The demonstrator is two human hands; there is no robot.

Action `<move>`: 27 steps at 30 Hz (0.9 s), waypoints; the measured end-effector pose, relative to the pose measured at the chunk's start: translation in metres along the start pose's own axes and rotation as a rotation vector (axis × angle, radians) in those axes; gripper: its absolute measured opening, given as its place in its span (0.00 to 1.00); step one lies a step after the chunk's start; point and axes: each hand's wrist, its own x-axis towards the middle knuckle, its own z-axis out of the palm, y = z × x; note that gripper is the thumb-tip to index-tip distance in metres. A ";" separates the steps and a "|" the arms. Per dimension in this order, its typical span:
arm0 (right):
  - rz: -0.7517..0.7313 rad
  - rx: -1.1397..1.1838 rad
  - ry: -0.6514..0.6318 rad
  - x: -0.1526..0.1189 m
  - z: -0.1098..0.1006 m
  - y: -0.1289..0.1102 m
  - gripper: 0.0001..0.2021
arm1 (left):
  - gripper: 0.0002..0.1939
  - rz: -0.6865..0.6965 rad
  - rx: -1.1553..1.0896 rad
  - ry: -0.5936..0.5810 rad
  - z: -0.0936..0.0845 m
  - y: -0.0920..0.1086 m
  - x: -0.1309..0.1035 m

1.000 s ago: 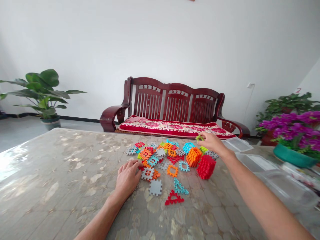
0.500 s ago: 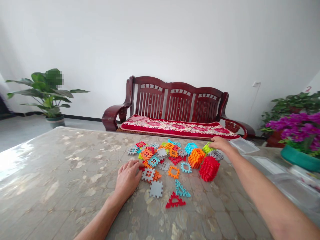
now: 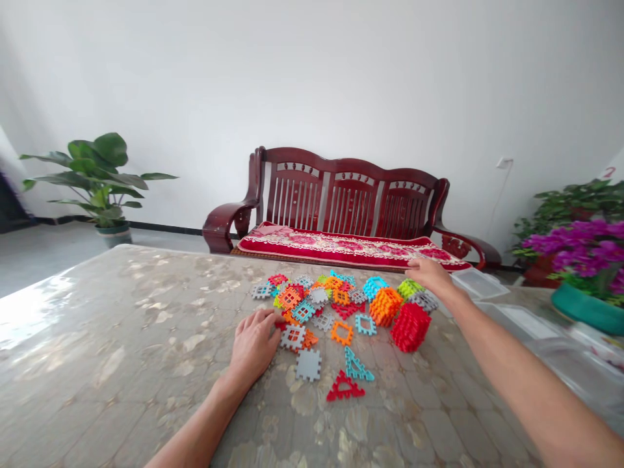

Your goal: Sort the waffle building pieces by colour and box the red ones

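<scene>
Hiding partly behind the red stack (image 3: 411, 328), gray stack (image 3: 425, 300) near right hand (image 3: 433, 275).

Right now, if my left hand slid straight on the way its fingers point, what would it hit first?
Probably the edge of the loose pile of toy pieces, right beside the fingertips of your left hand. I can't tell whether they already touch.

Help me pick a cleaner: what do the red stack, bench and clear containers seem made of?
Red stack: probably plastic, semi-matte; evenly coloured with regular teeth.
Bench: likely wood, glossy dark-red varnish; the carving and highlights suggest it.
Clear containers: probably smooth plastic, though not certain; see-through with pale reflections.
</scene>
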 end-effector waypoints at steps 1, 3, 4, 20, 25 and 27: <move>-0.024 0.046 -0.014 -0.008 -0.001 -0.012 0.17 | 0.15 -0.002 -0.001 0.001 0.000 0.000 0.000; -0.125 0.177 -0.074 -0.033 -0.001 -0.040 0.17 | 0.15 -0.001 -0.001 0.001 0.000 0.000 0.000; -0.195 0.223 -0.111 -0.049 -0.001 -0.055 0.17 | 0.15 0.000 0.000 -0.001 0.000 0.001 0.000; -0.342 -0.070 -0.256 -0.165 0.073 -0.124 0.22 | 0.16 0.006 -0.023 0.005 -0.004 0.004 -0.001; -0.335 -0.064 -0.224 -0.170 0.077 -0.124 0.22 | 0.16 0.001 -0.023 0.002 -0.006 0.005 -0.002; -0.322 -0.033 -0.202 -0.171 0.078 -0.122 0.22 | 0.16 0.000 -0.019 0.001 -0.007 0.006 -0.003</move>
